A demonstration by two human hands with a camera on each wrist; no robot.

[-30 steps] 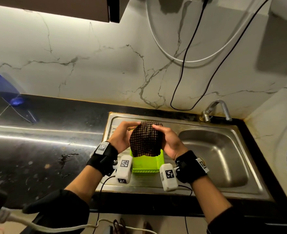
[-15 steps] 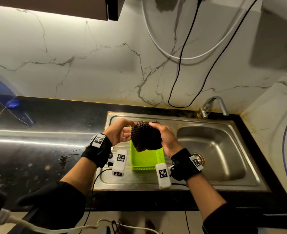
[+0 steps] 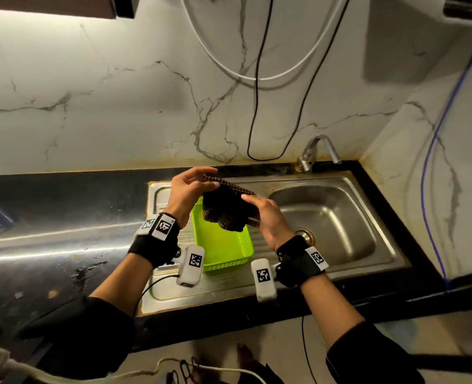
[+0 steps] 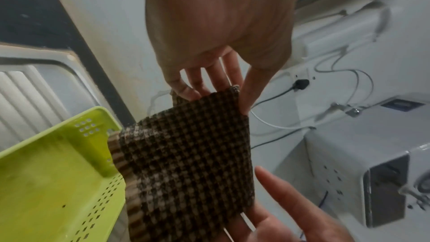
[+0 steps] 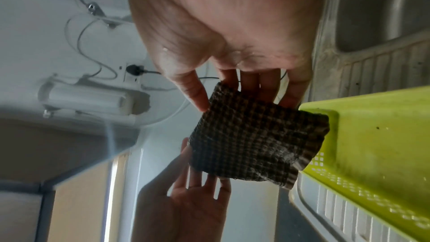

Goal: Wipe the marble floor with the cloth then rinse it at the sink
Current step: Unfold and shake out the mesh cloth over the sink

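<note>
Checked cloth (image 3: 225, 210) held up over the green basket (image 3: 223, 245) on the sink (image 3: 326, 217) drainboard, likely so drips fall there and not on the counter (image 3: 63, 217). Left hand (image 3: 186, 194) grip pinching the far top corner, right hand (image 3: 265, 217) grip pinching the near edge, keeping it spread. Tap (image 3: 316, 151) well apart, rinse seemingly not begun
</note>
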